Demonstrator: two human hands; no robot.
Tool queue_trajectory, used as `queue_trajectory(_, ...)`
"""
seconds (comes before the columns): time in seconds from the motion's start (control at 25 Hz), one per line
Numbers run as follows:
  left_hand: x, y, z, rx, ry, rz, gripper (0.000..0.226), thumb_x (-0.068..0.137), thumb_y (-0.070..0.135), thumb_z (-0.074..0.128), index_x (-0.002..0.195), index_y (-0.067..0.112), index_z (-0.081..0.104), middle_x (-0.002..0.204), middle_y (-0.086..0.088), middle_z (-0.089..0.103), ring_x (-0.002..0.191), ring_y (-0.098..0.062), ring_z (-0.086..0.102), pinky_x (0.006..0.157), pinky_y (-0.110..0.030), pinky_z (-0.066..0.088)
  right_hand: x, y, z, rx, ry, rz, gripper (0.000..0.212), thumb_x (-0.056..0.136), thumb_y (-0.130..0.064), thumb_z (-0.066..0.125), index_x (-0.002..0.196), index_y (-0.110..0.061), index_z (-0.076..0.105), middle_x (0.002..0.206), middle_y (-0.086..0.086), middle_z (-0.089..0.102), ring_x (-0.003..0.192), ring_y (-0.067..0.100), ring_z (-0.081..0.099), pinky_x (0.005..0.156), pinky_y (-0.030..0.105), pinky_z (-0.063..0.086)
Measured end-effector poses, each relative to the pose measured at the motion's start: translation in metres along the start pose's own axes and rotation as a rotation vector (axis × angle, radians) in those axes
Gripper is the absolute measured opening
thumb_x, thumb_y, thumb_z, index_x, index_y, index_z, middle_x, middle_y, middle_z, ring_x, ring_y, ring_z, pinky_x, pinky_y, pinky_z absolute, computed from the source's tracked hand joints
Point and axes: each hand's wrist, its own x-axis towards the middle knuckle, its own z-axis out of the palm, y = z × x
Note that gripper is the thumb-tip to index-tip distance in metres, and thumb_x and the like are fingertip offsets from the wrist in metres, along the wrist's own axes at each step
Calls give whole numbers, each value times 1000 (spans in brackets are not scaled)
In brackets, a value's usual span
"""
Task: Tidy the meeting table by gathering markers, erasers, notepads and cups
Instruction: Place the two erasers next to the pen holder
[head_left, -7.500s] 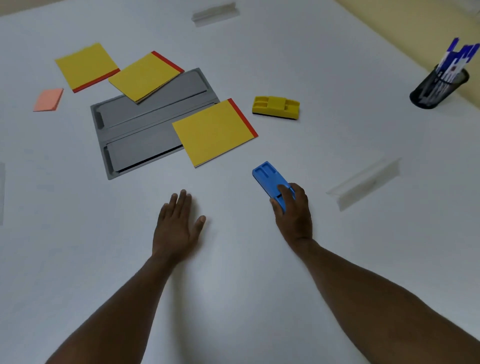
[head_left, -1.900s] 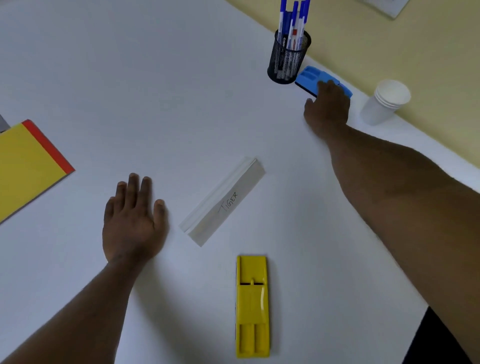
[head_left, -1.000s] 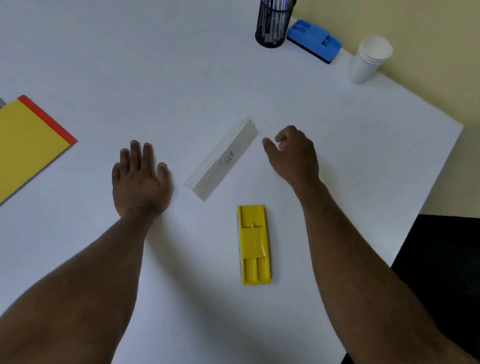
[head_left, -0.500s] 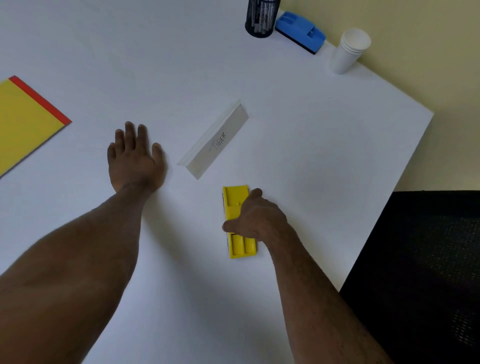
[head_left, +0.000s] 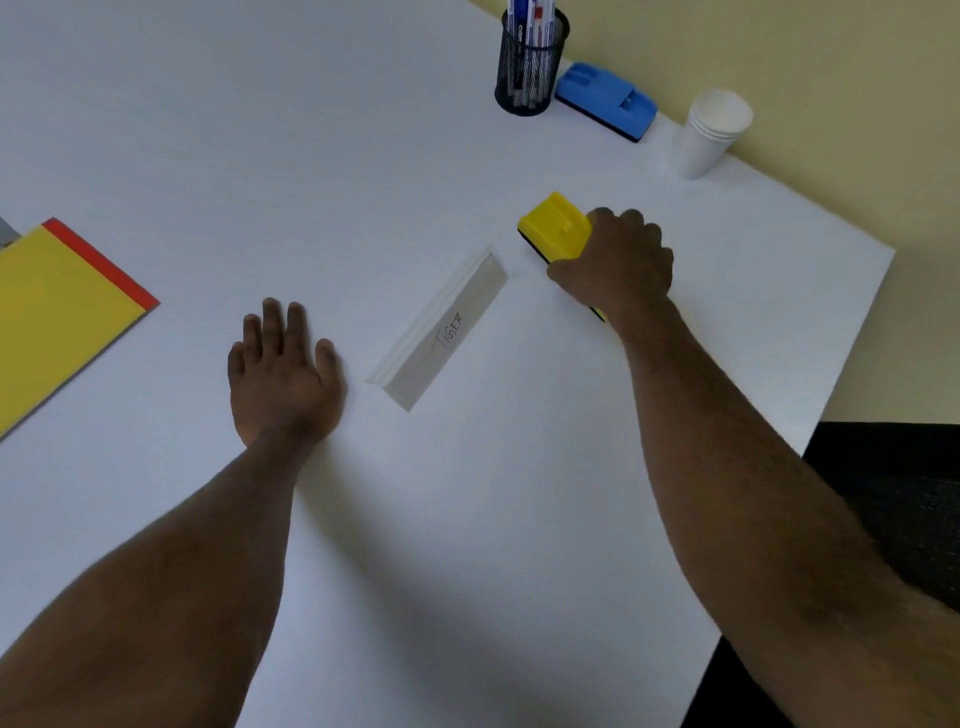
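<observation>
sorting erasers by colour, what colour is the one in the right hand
Yellow, with a dark base strip; the yellow eraser in the right hand shows in the head view.

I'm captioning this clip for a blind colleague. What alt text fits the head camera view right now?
A person's right hand grips a yellow eraser on a white table, while the left hand rests flat beside a folded name card. At the far edge stand a mesh pen cup, a blue eraser and stacked paper cups; a yellow notepad lies at left.
</observation>
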Motion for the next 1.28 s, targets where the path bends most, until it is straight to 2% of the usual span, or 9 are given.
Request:
queue_trajectory(0.12, -1, 0, 1, -14, 11, -3, 62, 99, 47, 17, 156, 22, 14, 165, -5, 8, 151, -28, 7, 121, -46, 11, 76, -6, -3, -49, 75, -91, 65, 82, -49, 63, 132, -11, 46, 132, 15, 46, 124, 34, 42, 98, 43, 36)
queue_trajectory(0.32, 0, 1, 2, -13, 30, -12, 66, 97, 50, 13, 157, 23, 15, 165, -4, 8, 152, -26, 6, 122, -44, 10, 166, 4, 6, -5, 74, -105, 69, 79, -44, 67, 134, -10, 41, 135, 13, 48, 126, 34, 42, 102, 45, 33)
queue_trajectory(0.6, 0, 2, 3, 4, 29, -22, 66, 97, 52, 12, 157, 24, 13, 165, -1, 6, 152, -22, 4, 122, -42, 9, 228, 15, 18, -10, 60, -135, 50, 87, -23, 58, 133, -8, 44, 133, 18, 50, 125, 38, 43, 102, 45, 34)
queue_trajectory(0.76, 0, 1, 3, -5, 23, -24, 66, 97, 52, 11, 157, 25, 12, 165, 0, 5, 152, -21, 3, 122, -42, 8, 243, 16, 22, -9, 65, -174, 51, 88, -14, 56, 136, -7, 43, 135, 20, 48, 125, 39, 44, 101, 45, 37)
queue_trajectory(0.88, -1, 2, 3, -13, 29, -31, 66, 97, 52, 12, 157, 25, 13, 165, 0, 5, 152, -21, 3, 122, -41, 8, 240, 16, 27, 14, 105, -163, 58, 88, -20, 60, 140, -8, 39, 140, 19, 46, 129, 38, 42, 105, 44, 34)
queue_trajectory(1.0, -1, 2, 1, -17, 18, -43, 66, 97, 52, 13, 157, 24, 13, 165, 0, 6, 152, -21, 4, 122, -41, 8, 212, 7, 37, 83, 384, -202, 60, 87, -35, 58, 138, -8, 43, 140, 13, 48, 131, 31, 42, 110, 41, 29)
queue_trajectory(1.12, -1, 3, 1, -7, 5, -41, 65, 98, 51, 15, 157, 25, 13, 165, 0, 5, 152, -21, 3, 122, -41, 7, 160, -19, 53, 244, 622, -265, 49, 86, -39, 51, 124, -8, 57, 123, 8, 61, 118, 26, 53, 103, 36, 36)
queue_trajectory(1.28, -1, 2, -2, -16, -18, -44, 62, 100, 48, 20, 157, 25, 13, 165, 0, 5, 152, -22, 3, 122, -41, 8, 70, -54, 64, 441, 604, -399, 38, 89, -38, 53, 114, -11, 64, 116, 4, 67, 113, 19, 58, 102, 34, 40)
